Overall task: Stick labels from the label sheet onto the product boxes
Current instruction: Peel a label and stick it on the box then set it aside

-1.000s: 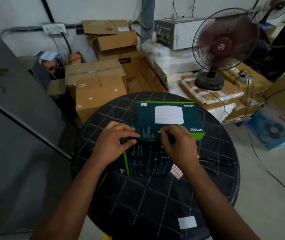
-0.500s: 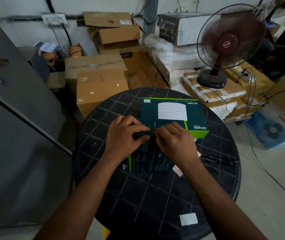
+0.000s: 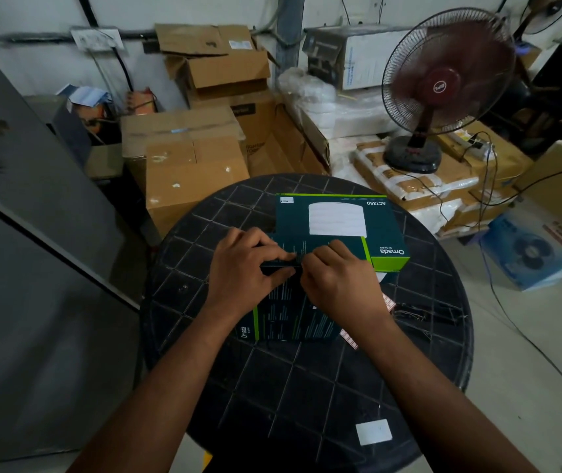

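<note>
Dark teal cardboard with lime-green edging makes up the two product boxes on the round black plastic counter, whose top is moulded in a grid of squares. The near teal product box lies flat under both hands, its printed side with small white text facing up and the word "Omada" on its green-striped left end. The far teal product box sits just behind and touching it, showing a white rounded device picture, "AC1350" and "Omada" printed upside down to the viewer, and a small white label at its far left corner. The left hand rests on the far edge of the near box with its fingers curled down and the fingertips pressing at the edge. The right hand meets it there, fingers bent and fingertips pinched together right against the left fingertips; whether a label sits between them cannot be told. A pink-and-white label sheet lies on the counter just right of the near box, mostly hidden beneath the right wrist. A blank white rectangular sticker lies near the counter's front edge, well apart from the boxes. Behind the counter stand stacked brown cardboard cartons, and to the right a dark red standing fan sits on wrapped parcels.
</note>
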The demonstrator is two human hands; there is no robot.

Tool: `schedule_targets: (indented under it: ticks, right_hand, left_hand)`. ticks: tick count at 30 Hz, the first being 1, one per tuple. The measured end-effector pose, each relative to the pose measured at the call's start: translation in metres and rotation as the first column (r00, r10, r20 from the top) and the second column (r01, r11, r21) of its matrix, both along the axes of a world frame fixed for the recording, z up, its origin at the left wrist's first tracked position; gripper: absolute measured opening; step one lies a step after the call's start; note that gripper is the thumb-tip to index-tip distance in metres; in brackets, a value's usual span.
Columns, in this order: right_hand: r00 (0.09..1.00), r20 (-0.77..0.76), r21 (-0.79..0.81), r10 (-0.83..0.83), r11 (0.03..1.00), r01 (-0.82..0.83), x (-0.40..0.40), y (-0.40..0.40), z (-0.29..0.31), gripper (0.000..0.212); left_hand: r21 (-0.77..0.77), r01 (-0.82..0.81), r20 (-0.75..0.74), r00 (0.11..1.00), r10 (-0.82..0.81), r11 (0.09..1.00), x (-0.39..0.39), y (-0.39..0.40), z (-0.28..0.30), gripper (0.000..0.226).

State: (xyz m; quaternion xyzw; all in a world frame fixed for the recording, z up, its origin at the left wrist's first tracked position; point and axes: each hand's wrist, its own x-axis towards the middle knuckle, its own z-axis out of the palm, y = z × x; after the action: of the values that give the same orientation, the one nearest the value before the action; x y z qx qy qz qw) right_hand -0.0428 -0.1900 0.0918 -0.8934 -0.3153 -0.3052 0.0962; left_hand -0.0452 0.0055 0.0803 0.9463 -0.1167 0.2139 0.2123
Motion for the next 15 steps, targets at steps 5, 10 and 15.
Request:
schedule_targets:
  ticks: [5, 10, 15]
  right_hand:
    - [0.99, -0.109, -0.119, 0.091, 0.987, -0.104, -0.003, -0.022, 0.0, 0.026]
    - [0.939, -0.339, 0.235, 0.049, 0.971, 0.034, 0.007, -0.028, 0.005, 0.02]
    - [0.963, -0.265, 0.183, 0.048, 0.983, 0.001, 0.023, -0.014, 0.001, 0.014]
  left_hand:
    - [-0.015, 0.002, -0.008, 1.0, -0.002, 1.0, 0.002, 0.0, 0.002, 0.028]
    - [-0.025, 0.01, -0.015, 1.0, -0.011, 1.0, 0.004, 0.0, 0.001, 0.026]
    - [-0.012, 0.002, -0.012, 1.0, -0.002, 1.0, 0.007, 0.001, -0.001, 0.027]
